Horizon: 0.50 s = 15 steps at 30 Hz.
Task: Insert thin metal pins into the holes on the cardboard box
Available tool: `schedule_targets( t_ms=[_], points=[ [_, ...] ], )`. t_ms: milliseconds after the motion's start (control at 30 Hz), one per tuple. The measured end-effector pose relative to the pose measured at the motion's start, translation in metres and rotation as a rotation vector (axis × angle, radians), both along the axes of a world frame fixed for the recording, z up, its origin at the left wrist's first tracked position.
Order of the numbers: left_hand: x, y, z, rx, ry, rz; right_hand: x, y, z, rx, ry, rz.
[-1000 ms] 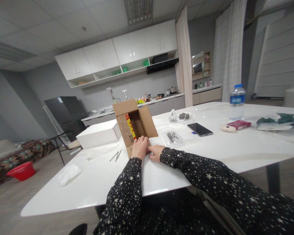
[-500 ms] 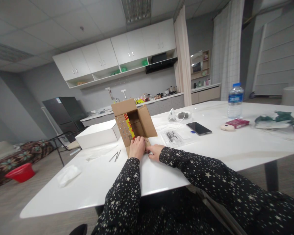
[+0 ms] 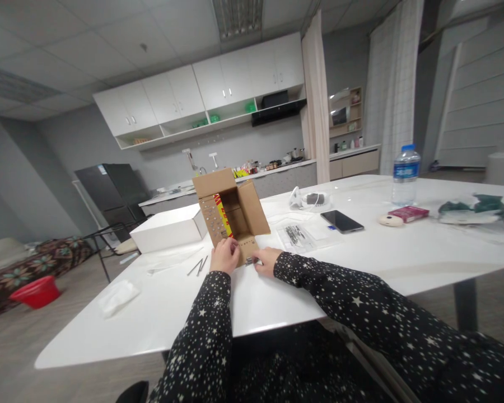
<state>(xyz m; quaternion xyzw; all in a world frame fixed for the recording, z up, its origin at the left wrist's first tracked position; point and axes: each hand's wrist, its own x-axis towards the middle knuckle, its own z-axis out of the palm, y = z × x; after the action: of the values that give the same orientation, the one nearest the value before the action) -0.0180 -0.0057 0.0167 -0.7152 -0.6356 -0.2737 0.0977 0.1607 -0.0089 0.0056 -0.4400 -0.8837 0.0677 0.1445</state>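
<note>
A small cardboard box stands with its flaps open towards me, a yellow and red strip along its left inner side. Rows of small metallic dots show on its left flap, and dark holes line its lower flap. My left hand is curled around the lower left edge of the box. Beside the lower flap, my right hand has its fingers drawn together at a few short metal nails, partly hidden by the fingertips. Longer loose nails lie on the table left of the box.
The white table carries a white box, crumpled tissue, a clear plastic packet, a phone and a white corded device. Farther right are a red packet, a water bottle and green-white items.
My left hand has moved left and down, from the front of the lower flap to the box's left edge. The lower flap and the nails by my right fingertips now show.
</note>
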Motion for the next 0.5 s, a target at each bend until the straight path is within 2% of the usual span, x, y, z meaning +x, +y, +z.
schedule_targets(
  t_ms=[233, 367, 500],
  points=[
    [0.015, -0.008, 0.0, -0.062, 0.05, -0.153, 0.002, -0.005, 0.007, -0.025, -0.009, 0.009],
    [0.014, -0.01, -0.002, -0.079, 0.038, -0.255, 0.004, -0.008, 0.01, -0.026, 0.002, 0.025],
    [0.013, -0.01, -0.005, -0.107, 0.046, -0.299, 0.003, -0.005, 0.01, -0.005, 0.032, 0.026]
  ],
)
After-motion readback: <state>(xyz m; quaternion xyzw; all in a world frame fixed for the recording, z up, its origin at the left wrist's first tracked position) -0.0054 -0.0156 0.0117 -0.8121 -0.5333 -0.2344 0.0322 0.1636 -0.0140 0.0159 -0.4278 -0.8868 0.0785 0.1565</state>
